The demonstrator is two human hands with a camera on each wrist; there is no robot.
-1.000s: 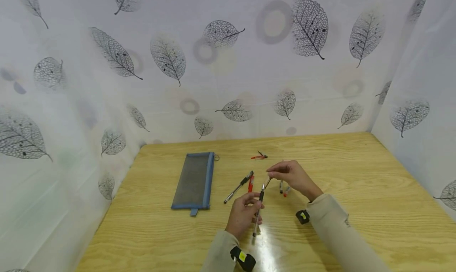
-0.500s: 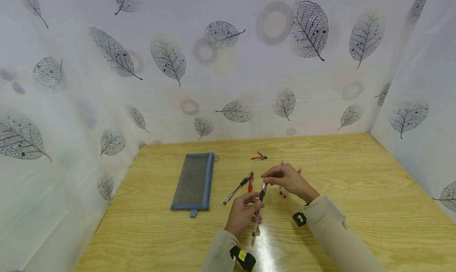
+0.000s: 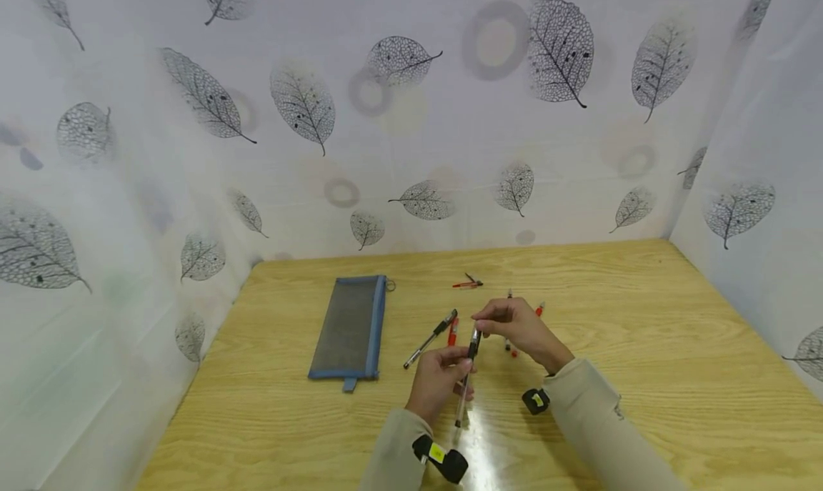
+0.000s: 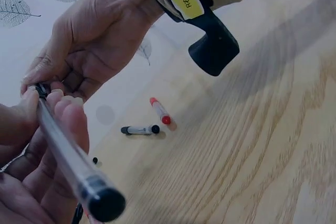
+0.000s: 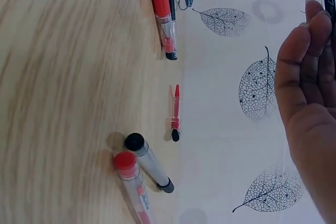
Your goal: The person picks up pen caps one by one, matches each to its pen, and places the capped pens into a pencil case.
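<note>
My left hand (image 3: 437, 380) grips a clear-barrelled black gel pen (image 4: 73, 156) around its middle, tilted with its butt end toward me. At the pen's upper end, my right hand (image 3: 521, 326) pinches the dark cap (image 3: 475, 341), which sits over the pen's tip. In the left wrist view the right hand's fingers meet the pen close to the left fingertips. A strip of black pen also shows beside the hand (image 5: 310, 87) in the right wrist view. Beyond my left hand lie another black gel pen (image 3: 431, 337) and a red pen (image 3: 453, 331).
A grey mesh pouch (image 3: 347, 326) with blue edging lies left. Small red and black pieces (image 3: 468, 284) lie toward the back. A black-ended pen (image 4: 140, 129) and a red-ended pen (image 4: 160, 111) lie partly behind my right hand. A leaf-patterned curtain (image 3: 450, 119) encloses the table.
My right hand has moved left and slightly down, bringing the cap from beside the bare tip onto the pen. The left hand has stayed almost still around the barrel.
</note>
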